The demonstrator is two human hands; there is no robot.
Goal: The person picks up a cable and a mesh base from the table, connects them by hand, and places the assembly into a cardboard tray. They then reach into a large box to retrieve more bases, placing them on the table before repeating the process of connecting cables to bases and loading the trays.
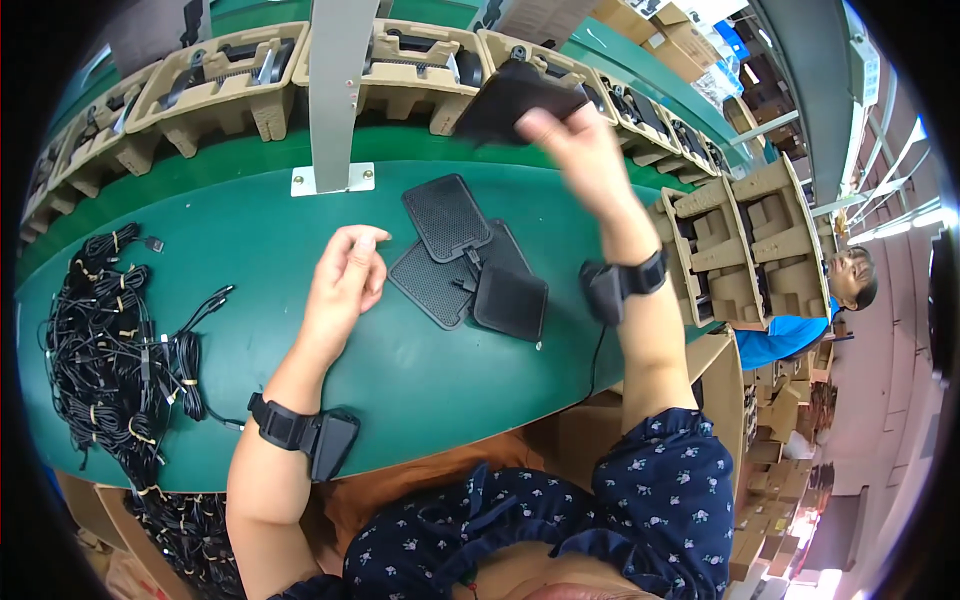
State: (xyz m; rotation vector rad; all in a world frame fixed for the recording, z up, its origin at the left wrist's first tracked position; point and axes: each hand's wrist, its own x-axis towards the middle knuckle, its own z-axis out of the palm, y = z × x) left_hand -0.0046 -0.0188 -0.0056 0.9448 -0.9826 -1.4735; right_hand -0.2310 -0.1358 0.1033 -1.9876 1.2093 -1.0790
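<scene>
Right hand (583, 160) in a pinch on a dark pad (500, 106), any lettering lost in blur, left hand (347, 270) curled inward

Rowed pulp trays (268, 108), bundled cables (95, 350), stacked cartons (690, 48) — this is a factory.

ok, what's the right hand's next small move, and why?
Probably ease the black pad down into the tan tray behind it. The right hand grips the pad up by the tray row, overlapping that tray in view; blur hides whether they touch. The left hand, over the green table, shows nothing held.
</scene>
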